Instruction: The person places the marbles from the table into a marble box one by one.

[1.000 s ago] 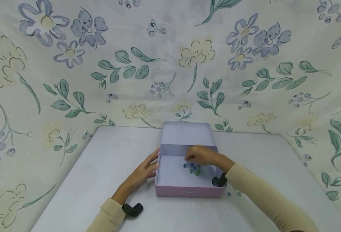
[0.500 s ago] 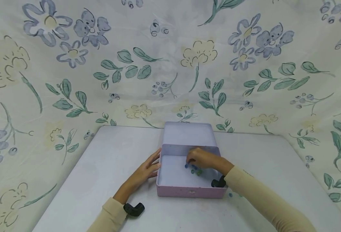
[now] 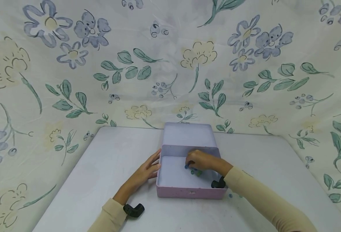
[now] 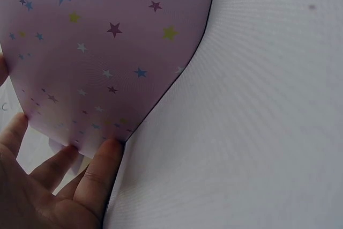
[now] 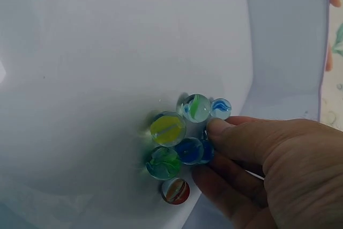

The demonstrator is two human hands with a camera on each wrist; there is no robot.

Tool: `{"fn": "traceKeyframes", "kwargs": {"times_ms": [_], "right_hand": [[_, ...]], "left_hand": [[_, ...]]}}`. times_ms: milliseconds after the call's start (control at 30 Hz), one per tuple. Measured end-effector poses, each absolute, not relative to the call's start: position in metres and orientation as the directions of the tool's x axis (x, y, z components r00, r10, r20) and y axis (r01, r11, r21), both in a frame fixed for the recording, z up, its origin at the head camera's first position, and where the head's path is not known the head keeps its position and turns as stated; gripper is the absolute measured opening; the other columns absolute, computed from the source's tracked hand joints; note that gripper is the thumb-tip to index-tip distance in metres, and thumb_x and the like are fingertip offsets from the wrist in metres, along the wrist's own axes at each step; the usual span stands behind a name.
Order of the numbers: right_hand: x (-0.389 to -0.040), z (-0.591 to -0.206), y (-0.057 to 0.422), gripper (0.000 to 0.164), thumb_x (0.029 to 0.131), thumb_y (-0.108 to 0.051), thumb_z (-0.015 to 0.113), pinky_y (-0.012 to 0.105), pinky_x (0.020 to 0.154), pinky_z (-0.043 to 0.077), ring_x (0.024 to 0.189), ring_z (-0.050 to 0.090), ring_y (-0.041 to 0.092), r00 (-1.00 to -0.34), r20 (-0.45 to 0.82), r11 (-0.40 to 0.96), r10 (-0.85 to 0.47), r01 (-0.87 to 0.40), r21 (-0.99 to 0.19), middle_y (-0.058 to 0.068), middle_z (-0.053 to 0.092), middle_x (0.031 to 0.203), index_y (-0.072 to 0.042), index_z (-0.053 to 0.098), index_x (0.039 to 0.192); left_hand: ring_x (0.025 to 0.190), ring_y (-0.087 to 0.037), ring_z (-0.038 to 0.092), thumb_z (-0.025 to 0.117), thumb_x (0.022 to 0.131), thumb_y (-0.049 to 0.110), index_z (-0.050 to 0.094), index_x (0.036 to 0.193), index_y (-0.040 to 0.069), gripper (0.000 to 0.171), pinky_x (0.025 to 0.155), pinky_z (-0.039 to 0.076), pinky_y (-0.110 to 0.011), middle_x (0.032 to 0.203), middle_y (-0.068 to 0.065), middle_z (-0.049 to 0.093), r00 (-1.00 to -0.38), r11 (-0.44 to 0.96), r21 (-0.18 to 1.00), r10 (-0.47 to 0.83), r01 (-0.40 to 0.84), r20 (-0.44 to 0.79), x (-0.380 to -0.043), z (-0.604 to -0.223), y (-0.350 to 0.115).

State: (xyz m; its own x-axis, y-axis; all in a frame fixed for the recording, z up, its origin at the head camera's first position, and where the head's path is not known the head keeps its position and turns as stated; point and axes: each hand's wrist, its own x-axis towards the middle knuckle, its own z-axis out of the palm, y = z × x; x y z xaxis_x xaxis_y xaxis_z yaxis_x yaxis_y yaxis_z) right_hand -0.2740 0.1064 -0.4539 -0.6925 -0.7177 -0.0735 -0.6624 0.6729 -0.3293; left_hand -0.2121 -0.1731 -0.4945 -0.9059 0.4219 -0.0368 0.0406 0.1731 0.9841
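Observation:
A lidded pink tin box (image 3: 190, 192) with a pale inside and printed stars stands with its lid raised. My left hand (image 3: 144, 170) rests against its left wall, fingertips touching the starry side (image 4: 118, 30) in the left wrist view. Inside the box, my right hand (image 3: 200, 159) reaches down with curled fingers, thumb and fingertips pinching a dark blue marble that is partly hidden between them. Glass marbles cluster right at the fingertips: a yellow marble (image 5: 168, 129), a green marble (image 5: 163, 163), a blue marble (image 5: 188, 150) and a red-brown marble (image 5: 176, 191).
The open lid (image 3: 189, 134) leans back behind the box. On the white table (image 3: 121, 138), a blue marble (image 3: 230, 195) lies just outside the front right corner, with a greenish one near the right sleeve. Floral cloth (image 3: 164, 64) hangs around the table.
My right hand has lowered slightly toward the marbles and covers more of them. My left hand keeps its place on the box's side.

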Motion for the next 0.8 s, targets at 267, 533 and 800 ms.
{"fn": "traceKeyframes", "kwargs": {"times_ms": [267, 533, 800], "right_hand": [[-0.273, -0.451, 0.108, 0.013, 0.087, -0.004, 0.075, 0.017, 0.078, 0.056, 0.085, 0.066, 0.007, -0.672, -0.053, 0.649, -0.738, -0.686, -0.329, 0.0, 0.074, 0.094, -0.009, 0.079, 0.099], [-0.274, -0.439, 0.111, 0.016, 0.09, -0.005, 0.071, 0.018, 0.078, 0.058, 0.087, 0.067, 0.01, -0.707, -0.014, 0.654, -0.707, -0.646, -0.394, 0.002, 0.074, 0.096, -0.007, 0.077, 0.105], [-0.277, -0.421, 0.111, 0.017, 0.089, -0.005, 0.072, 0.017, 0.078, 0.057, 0.086, 0.068, 0.01, -0.656, 0.042, 0.582, -0.754, -0.696, -0.419, 0.004, 0.074, 0.096, -0.003, 0.075, 0.106]], "left_hand": [[0.149, -0.047, 0.025, 0.047, 0.106, 0.028, 0.016, 0.16, 0.038, 0.063, 0.107, 0.046, -0.057, 0.168, -0.012, 0.013, -0.909, 0.185, 0.982, 0.415, 0.041, -0.04, -0.213, -0.495, -0.172], [0.149, -0.046, 0.025, 0.047, 0.106, 0.028, 0.016, 0.16, 0.038, 0.063, 0.108, 0.046, -0.056, 0.168, -0.012, 0.013, -0.907, 0.183, 0.982, 0.42, 0.041, -0.041, -0.213, -0.496, -0.172], [0.149, -0.047, 0.025, 0.048, 0.105, 0.029, 0.017, 0.16, 0.039, 0.064, 0.108, 0.046, -0.057, 0.168, -0.012, 0.014, -0.912, 0.188, 0.982, 0.407, 0.033, -0.047, -0.212, -0.495, -0.173]]}}
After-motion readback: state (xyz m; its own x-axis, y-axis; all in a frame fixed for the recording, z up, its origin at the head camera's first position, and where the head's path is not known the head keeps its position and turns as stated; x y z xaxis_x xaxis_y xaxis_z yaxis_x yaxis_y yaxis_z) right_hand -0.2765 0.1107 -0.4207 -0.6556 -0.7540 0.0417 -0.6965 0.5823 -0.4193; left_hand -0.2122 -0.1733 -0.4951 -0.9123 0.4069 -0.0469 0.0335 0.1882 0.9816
